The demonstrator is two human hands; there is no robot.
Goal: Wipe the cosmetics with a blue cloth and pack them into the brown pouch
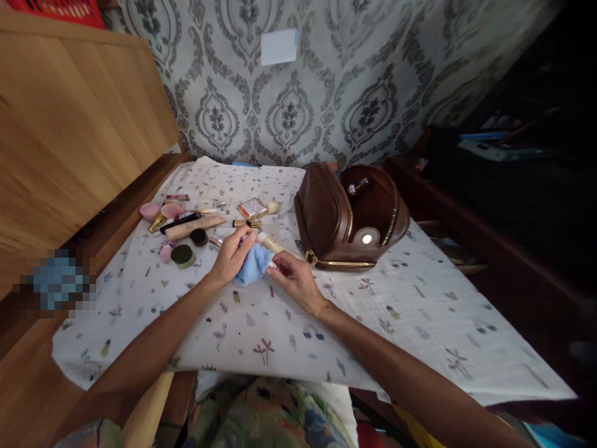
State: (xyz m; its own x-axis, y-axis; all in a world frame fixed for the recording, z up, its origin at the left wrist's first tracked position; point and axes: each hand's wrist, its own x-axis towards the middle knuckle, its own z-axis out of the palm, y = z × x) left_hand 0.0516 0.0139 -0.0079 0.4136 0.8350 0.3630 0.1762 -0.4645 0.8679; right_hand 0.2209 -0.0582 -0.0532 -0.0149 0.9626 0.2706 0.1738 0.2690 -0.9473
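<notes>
Over the front middle of the table, my left hand (236,252) is closed around a crumpled light blue cloth (253,264). My right hand (298,281) pinches a small white-ended item (272,265) at the cloth's right edge; the cloth and fingers hide the rest of it. Just behind the hands lies a pale yellow tube (270,242) with a white cap. To their left are a dark green-lidded jar (183,256), a small black-lidded jar (199,237) and a beige tube (193,228).
An unzipped brown leather cosmetic bag (321,205) stands to the right, with a small silver-and-dark item (359,186) in its opening. Pink round containers (150,211), a glittery compact (252,208) and a black-and-gold tube (245,223) lie on the patterned white cloth (387,336). A wooden cabinet (84,112) borders the left.
</notes>
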